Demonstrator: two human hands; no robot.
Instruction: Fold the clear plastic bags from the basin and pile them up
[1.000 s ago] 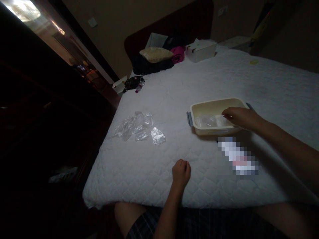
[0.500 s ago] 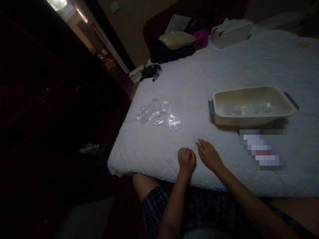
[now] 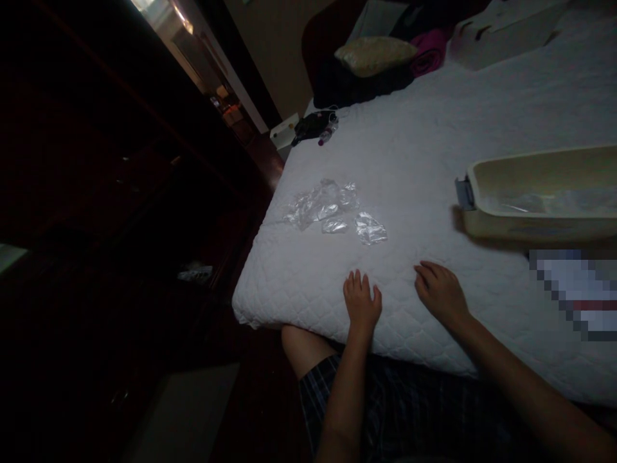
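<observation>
My left hand (image 3: 362,302) rests near the front edge of the white quilted bed (image 3: 409,161), its fingers spread and nothing in it. To its right, my right hand (image 3: 441,289) is held low over the quilt with loosely bent fingers and a small gap at the thumb; I see nothing in it. Ahead of the left hand lie several crumpled clear plastic bags (image 3: 370,229). A cream plastic bin (image 3: 544,226) with a grey handle (image 3: 464,193) stands beyond the right hand, clear plastic inside it. It runs past the right edge of view.
A blurred-out item (image 3: 578,289) lies in front of the bin. Toward the headboard are a beige pillow (image 3: 376,56), a rolled magenta cloth (image 3: 429,53) and a white box (image 3: 506,38). Small dark items (image 3: 313,125) sit by the bed's left edge.
My hands have moved apart. The left fingers have opened from a curled shape, and the right hand has shifted right. The view has turned left, so the bin appears further right.
</observation>
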